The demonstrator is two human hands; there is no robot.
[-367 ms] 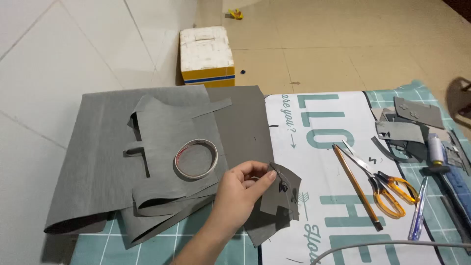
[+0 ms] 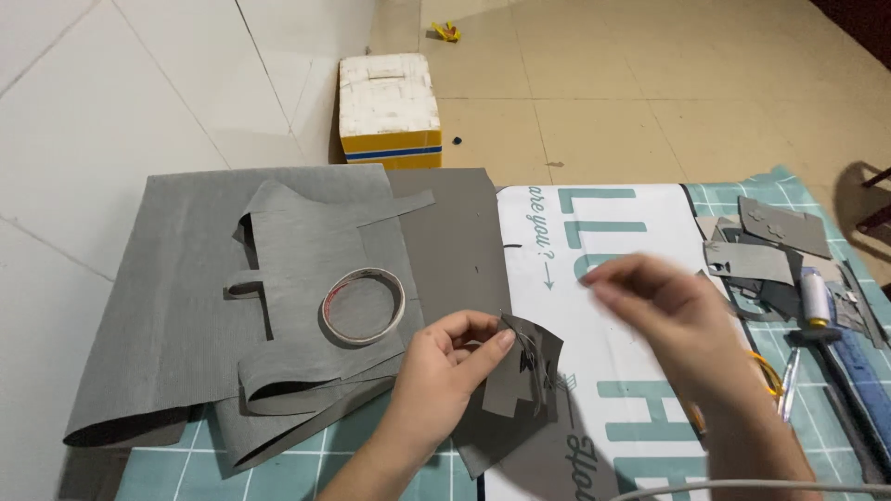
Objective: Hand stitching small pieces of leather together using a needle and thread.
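Note:
My left hand [image 2: 444, 371] pinches a small stack of cut grey pieces [image 2: 522, 369] between thumb and fingers, just above the right edge of the big grey sheets [image 2: 167, 306]. A roll of clear tape [image 2: 363, 305] lies on those sheets, a little left of the hand. My right hand [image 2: 670, 320] hovers blurred over the white printed sheet [image 2: 613, 278], fingers loosely bent and holding nothing that I can see, a short way right of the grey pieces. It hides the scissors; only a bit of orange handle [image 2: 767, 369] shows.
More grey cut-outs [image 2: 775, 237] lie at the right on the teal cutting mat [image 2: 794, 186], with a tool with a yellow ring [image 2: 817, 301], a pen [image 2: 787, 376] and a blue ruler [image 2: 863, 371]. A white and yellow foam box [image 2: 388, 107] stands on the tiled floor behind.
My right hand has come into view from the right and now covers the scissors and pencil. My left hand still holds the grey pieces in the same spot.

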